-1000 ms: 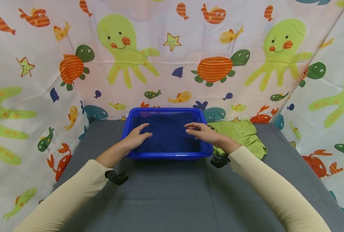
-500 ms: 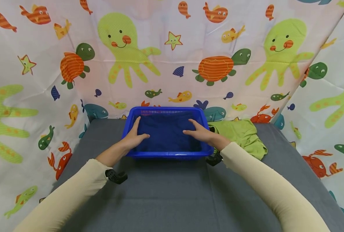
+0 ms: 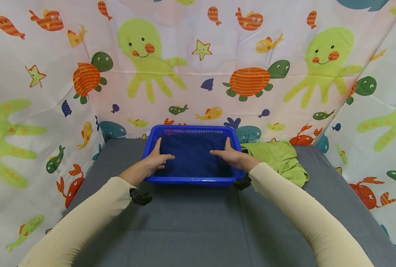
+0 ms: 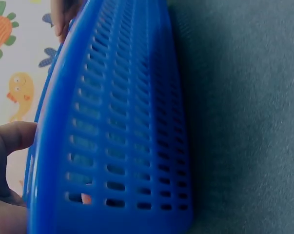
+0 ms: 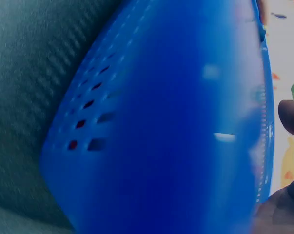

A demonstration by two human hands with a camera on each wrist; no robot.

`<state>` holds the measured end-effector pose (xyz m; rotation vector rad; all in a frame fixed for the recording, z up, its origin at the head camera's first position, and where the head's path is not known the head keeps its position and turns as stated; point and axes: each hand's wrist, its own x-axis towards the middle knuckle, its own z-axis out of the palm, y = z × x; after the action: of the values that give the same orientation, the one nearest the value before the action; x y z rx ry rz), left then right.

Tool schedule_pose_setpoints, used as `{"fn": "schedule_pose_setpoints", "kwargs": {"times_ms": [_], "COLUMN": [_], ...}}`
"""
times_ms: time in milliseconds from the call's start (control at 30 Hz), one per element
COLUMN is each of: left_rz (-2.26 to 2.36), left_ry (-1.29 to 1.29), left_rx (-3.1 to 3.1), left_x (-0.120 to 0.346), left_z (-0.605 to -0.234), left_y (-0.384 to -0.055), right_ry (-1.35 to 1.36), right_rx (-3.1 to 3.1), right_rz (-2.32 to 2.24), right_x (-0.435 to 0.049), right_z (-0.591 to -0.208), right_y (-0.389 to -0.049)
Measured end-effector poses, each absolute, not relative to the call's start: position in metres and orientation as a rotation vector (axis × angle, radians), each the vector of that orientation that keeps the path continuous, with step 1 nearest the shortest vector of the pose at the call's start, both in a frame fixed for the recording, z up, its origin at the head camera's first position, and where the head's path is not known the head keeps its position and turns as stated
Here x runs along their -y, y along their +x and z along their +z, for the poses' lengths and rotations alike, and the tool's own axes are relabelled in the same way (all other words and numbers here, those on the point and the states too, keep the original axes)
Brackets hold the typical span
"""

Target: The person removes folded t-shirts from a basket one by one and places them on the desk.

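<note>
A blue plastic basket with slotted sides stands on the grey-covered table, a dark navy cloth spread inside it. My left hand reaches over the basket's left end, index finger extended forward and thumb pointing inward. Over the right end, my right hand mirrors it, thumb toward the middle. Both hands are spread, and neither grips anything. In the left wrist view the basket's perforated wall fills the middle, with left-hand fingers beyond its rim. The right wrist view shows the blue wall blurred and close.
A crumpled lime-green cloth lies right of the basket. Grey cloth covers the table in front. A white curtain printed with sea animals hangs behind and along both sides.
My right hand has shifted slightly left, its fingers swinging from pointing left to pointing forward. My left index finger has also turned forward, the thumb spreading away. The basket and cloths have stayed put.
</note>
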<state>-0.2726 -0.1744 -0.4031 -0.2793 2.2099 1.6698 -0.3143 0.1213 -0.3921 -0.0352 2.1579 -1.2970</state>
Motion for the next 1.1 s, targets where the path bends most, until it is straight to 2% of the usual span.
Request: {"fn": "schedule_pose_setpoints", "kwargs": {"times_ms": [267, 633, 967, 1100], "left_rz": [1.539, 1.256, 0.958, 0.969], "left_ry": [-0.235, 0.13, 0.356, 0.433], "left_rx": [-2.265, -2.538, -2.776, -2.741], "left_x": [0.178, 0.172, 0.157, 0.154], "left_z": [-0.405, -0.406, -0.41, -0.41], "left_y": [-0.271, -0.256, -0.26, -0.263], "right_ry": [-0.09, -0.153, -0.112, -0.126], "right_rx": [-2.115, -2.133, -2.068, -2.13], "right_rz": [-1.319, -1.331, -1.419, -1.416], "right_x": [-0.122, -0.118, -0.123, -0.126], "right_z": [-0.397, -0.395, -0.396, -0.396], "right_y": [-0.317, -0.311, -0.314, -0.316]}}
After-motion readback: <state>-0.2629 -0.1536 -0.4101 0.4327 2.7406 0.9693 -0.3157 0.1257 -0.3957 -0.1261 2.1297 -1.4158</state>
